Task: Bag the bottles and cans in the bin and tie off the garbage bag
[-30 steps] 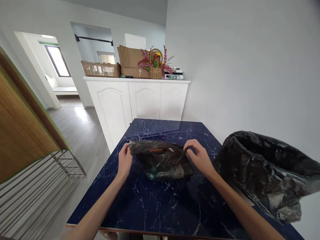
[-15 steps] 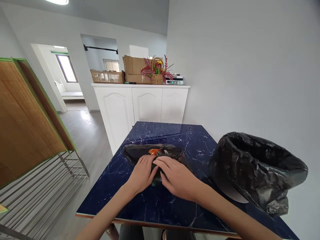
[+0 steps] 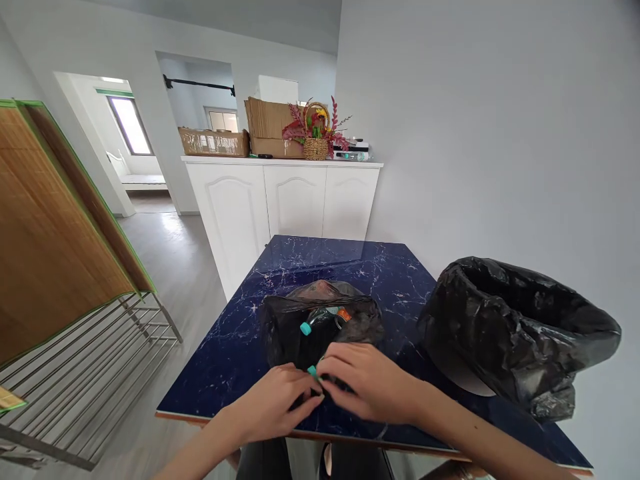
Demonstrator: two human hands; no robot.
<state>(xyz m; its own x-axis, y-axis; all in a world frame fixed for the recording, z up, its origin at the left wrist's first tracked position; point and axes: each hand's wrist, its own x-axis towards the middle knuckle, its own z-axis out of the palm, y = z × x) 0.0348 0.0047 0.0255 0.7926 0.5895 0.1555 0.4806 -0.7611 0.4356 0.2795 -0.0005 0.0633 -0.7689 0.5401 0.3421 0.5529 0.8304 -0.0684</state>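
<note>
A thin black garbage bag (image 3: 280, 330) lies on the table before me with its mouth gaping. Inside it rest a clear plastic bottle with a teal cap (image 3: 305, 328) and something orange (image 3: 344, 314). A second teal cap (image 3: 313, 371) shows between my fingers; the rest of that item is hidden. My left hand (image 3: 285, 402) is closed at the near edge of the bag, thumb and forefinger almost meeting. Close beside it my right hand (image 3: 363, 381) is closed too, its curled fingers at the same edge. The pinched plastic is mostly hidden by my fingers.
A bin lined with a black bag (image 3: 505, 340) stands on the dark blue marbled table (image 3: 380, 273) at right. Behind are a white cabinet (image 3: 295, 200), cardboard boxes (image 3: 273, 127) and a flower basket (image 3: 315, 148). A metal rack (image 3: 125, 373) is at left.
Both hands have moved down toward me, to the table's near side. The bag's mouth faces me more widely, and the teal caps now show.
</note>
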